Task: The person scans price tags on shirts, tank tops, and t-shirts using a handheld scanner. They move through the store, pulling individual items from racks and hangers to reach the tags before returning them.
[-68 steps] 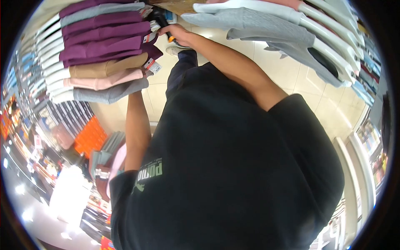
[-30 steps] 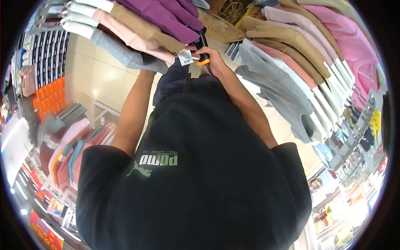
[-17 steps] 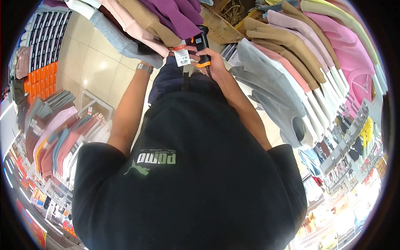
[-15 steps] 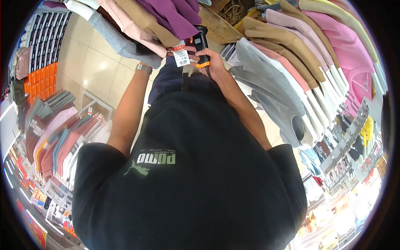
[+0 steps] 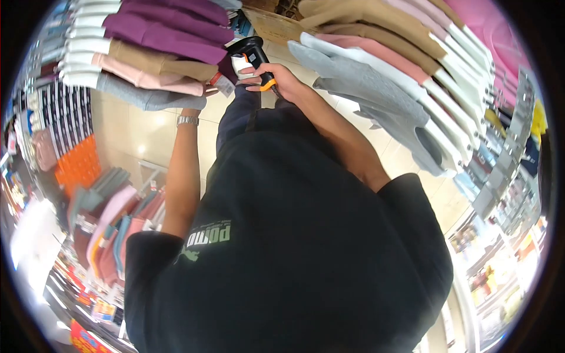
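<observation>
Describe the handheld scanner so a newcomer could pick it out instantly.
Look at the row of sweatshirts at upper left. Just right of it, the right hand grips the scanner: black with an orange band, the only hard tool among soft clothes.

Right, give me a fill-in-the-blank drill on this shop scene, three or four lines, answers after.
1. The hand gripping the black and orange scanner is the person's ____ one.
2. The wristwatch is worn on the person's ____ side.
3. The garment just above the wristwatch is ____ in colour.
4. The person's T-shirt is ____.

Missing words: right; left; grey; black.
</observation>
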Demonstrator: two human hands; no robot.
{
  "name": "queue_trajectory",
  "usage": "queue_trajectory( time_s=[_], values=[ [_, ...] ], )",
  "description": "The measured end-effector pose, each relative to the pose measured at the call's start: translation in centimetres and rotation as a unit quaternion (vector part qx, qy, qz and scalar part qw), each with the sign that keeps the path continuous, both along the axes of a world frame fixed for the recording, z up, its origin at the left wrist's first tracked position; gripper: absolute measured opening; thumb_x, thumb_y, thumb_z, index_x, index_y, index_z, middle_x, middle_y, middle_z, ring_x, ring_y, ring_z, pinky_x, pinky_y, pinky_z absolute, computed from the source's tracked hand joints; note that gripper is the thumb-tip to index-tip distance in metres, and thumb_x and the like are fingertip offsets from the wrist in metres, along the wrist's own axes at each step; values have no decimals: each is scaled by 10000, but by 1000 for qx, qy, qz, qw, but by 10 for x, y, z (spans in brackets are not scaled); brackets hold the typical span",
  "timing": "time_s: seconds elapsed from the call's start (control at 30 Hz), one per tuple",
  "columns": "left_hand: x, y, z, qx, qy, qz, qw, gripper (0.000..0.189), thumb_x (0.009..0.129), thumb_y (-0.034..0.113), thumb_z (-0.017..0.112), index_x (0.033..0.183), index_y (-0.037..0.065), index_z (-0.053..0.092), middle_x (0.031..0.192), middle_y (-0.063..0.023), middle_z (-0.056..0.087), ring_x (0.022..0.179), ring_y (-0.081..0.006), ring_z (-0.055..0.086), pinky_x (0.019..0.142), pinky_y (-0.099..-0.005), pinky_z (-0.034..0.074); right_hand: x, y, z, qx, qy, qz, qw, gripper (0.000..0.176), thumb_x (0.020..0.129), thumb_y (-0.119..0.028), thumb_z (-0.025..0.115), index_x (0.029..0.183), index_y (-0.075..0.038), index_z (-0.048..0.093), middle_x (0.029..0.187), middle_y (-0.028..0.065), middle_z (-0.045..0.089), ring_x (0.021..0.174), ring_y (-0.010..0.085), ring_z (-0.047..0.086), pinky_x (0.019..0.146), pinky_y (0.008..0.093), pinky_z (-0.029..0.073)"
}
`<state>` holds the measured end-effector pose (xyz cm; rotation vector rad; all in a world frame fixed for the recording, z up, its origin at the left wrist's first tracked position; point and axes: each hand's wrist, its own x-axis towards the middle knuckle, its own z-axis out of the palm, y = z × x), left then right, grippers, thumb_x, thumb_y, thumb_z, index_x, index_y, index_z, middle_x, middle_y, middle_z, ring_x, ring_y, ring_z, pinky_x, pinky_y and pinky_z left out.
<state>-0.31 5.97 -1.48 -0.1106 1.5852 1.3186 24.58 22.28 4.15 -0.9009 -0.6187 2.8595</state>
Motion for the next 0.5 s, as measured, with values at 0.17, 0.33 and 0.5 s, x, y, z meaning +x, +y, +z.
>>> queue_trajectory(
  time_s=[0.17,0.33,0.5],
  values=[
    [-27,3,-1,-32,-37,-17,999,469,973,335,467,1342,46,452,1362,-209,493,1165,-334,563,888,-314,539,2,5,-19,-14,-25,-47,998,456,826,-167,565,1227,44,513,1197,134,596,1090,269,597,881,348,518],
    [-58,28,-6,-55,-88,-37,994,470,974,334,463,1345,46,451,1368,-211,490,1170,-336,560,891,-312,538,15,8,-24,9,-21,-81,996,420,883,-196,548,1249,4,503,1233,119,589,1068,261,606,880,346,526],
    [-78,52,-29,-4,-171,-30,985,470,976,332,459,1349,46,449,1374,-214,487,1176,-337,558,894,-311,537,26,6,-35,32,-18,-119,992,386,972,-214,480,1297,-6,458,1235,135,590,1052,270,627,800,330,558]
  ],
)
